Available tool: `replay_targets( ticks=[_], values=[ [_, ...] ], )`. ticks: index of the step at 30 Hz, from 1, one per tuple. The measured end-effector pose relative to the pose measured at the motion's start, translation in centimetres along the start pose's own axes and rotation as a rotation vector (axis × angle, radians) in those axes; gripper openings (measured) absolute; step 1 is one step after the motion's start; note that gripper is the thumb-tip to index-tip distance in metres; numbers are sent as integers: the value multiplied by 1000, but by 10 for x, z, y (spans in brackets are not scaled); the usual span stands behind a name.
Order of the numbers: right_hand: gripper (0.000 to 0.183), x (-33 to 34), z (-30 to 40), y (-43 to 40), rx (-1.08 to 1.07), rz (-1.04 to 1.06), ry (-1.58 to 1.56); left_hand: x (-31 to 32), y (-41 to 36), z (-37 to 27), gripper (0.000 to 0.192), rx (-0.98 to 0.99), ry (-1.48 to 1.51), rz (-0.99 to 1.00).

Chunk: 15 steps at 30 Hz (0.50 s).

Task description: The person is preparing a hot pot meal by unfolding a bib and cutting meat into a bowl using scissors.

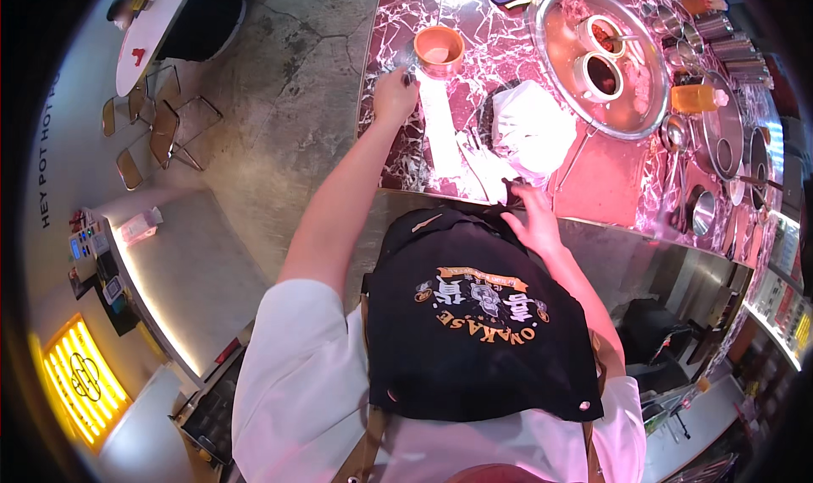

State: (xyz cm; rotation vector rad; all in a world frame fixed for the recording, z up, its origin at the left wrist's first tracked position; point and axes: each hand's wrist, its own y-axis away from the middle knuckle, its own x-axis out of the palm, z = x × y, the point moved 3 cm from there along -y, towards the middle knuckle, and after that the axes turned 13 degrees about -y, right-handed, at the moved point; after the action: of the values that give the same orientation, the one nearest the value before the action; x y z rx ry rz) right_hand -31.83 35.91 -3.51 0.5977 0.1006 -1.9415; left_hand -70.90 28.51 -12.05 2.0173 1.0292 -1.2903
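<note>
My left hand [395,95] is at the left part of the dark marbled counter [406,159], fingers curled beside the top end of a long white paper strip [439,127]. Whether it grips the strip or a small dark thing is unclear. An orange-brown cup [439,50] stands just beyond that hand. Thumb and fingers apart, my right hand [538,219] is at the counter's front edge, its fingertips by a small dark thing partly hidden there. Above it lies a white plastic bag [533,127], with thin white pieces [479,162] beside it, washed out by glare.
A wide metal pan [540,45] holds broth, pieces of food, a cup of dark liquid [598,76] and a cup with red contents [603,35]. A red board [600,178], a yellow squeeze bottle [692,98] and ladles [674,130] are at the right. Folding chairs [164,130] stand left.
</note>
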Motion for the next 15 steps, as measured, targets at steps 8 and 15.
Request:
replay_targets(
  ticks=[8,15],
  values=[
    [89,46,1,-50,322,-98,462,13,-19,-19,17,74,-165,77],
    [71,27,-42,-24,566,58,-580,7,-23,-22,21,125,-118,14]
  ],
)
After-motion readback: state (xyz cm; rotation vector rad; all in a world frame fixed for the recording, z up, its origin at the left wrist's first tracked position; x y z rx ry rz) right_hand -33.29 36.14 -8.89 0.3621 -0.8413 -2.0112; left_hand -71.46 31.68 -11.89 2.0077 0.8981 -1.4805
